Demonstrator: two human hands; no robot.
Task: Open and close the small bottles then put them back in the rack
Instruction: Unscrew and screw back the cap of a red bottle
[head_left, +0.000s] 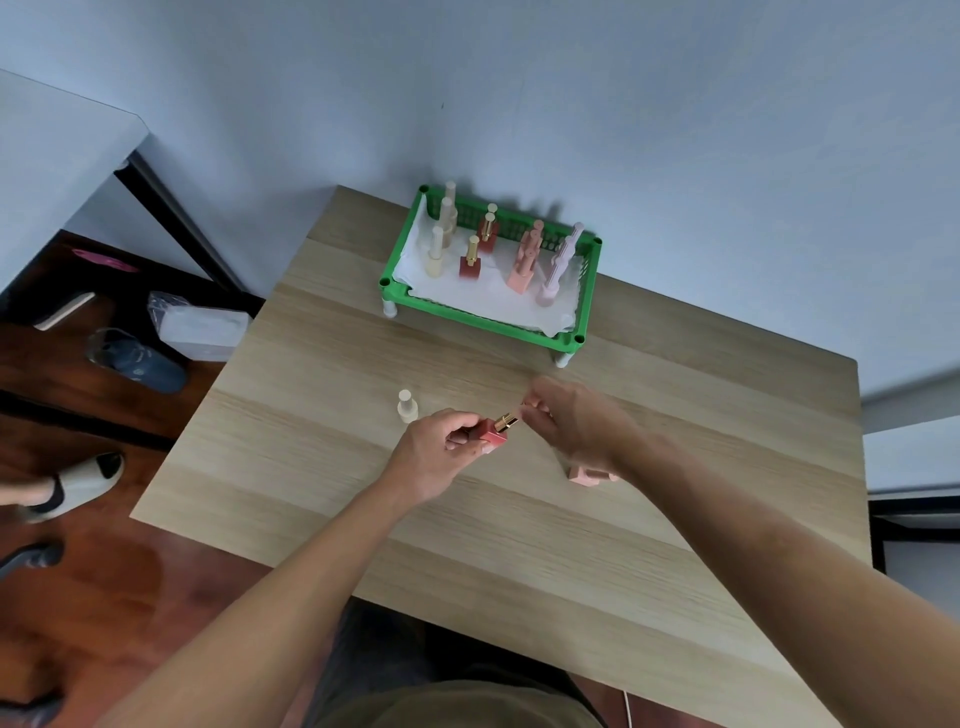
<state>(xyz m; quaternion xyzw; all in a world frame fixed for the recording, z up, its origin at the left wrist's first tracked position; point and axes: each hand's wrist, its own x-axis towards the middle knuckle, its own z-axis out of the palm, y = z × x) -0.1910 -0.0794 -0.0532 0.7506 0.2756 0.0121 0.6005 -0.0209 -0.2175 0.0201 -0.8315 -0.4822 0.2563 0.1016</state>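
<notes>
Two bare hands are at work over the pale wooden table (675, 493), and that broad top is the stage for everything. At its far edge sits the green rack (467, 310), white-lined, with bottles standing in rows: cream ones on the left, red with gold caps in the middle, peach and pale pink on the right. Most of the set is home, then, though nothing shows which of those have had their turn.

Closer in, the left hand (434, 457) has its fingers curled round the square red bottle (493, 435), tipped so the gold neck points right. The right hand (571, 421) sits just beside that neck with fingertips pinched together; something pale shows at the tips, probably the cap, but it is too blurred to be sure. So this one looks mid-turn, either coming open or going shut, and which of the two cannot be told.

Off the rack besides: a peach bottle (587, 475) on the table, partly hidden under the right wrist, and a small cream bottle (408, 407) standing upright, just left of the left hand.

The count, as judged from this: three bottles out, one in hand, none of the three back yet. Left to do: finish the red, deal with the other two as needed, and return all three.
</notes>
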